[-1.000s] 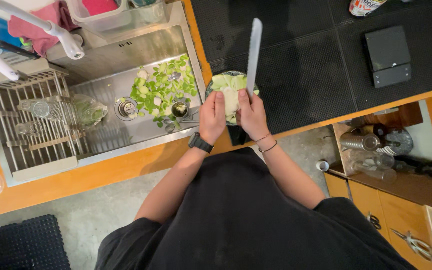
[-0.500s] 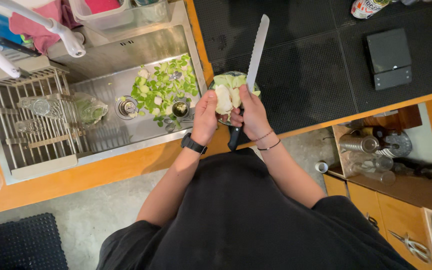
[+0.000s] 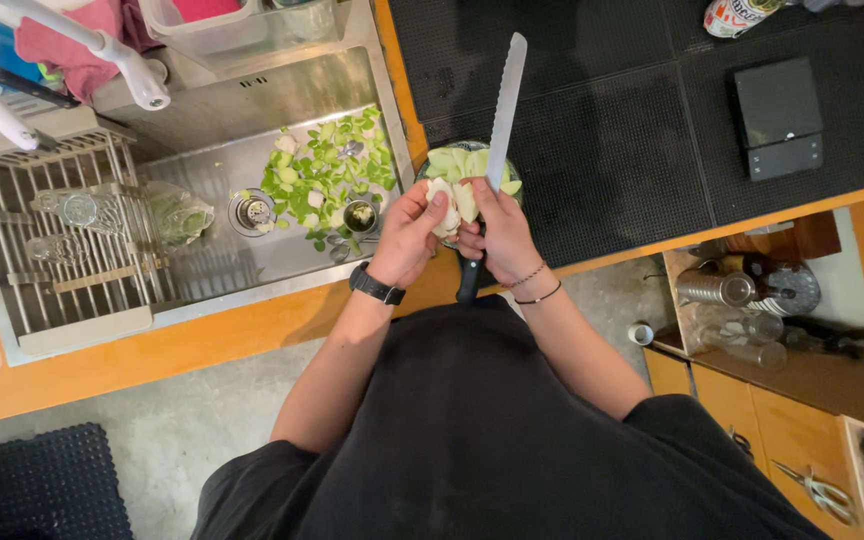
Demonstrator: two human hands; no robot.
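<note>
Hands meet over the bowl (image 3: 449, 163) at the table's near edge; left hand (image 3: 410, 232) is closed on a pale fruit piece (image 3: 449, 200); right hand (image 3: 497, 235) grips the knife (image 3: 502, 115), blade pointing away, just right of the fruit.

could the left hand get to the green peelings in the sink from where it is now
Probably yes. The left hand sits just right of the sink, and the green peelings lie in the near basin with nothing between. But its fingers hold a pale vegetable piece, which it would have to let go of first.
</note>
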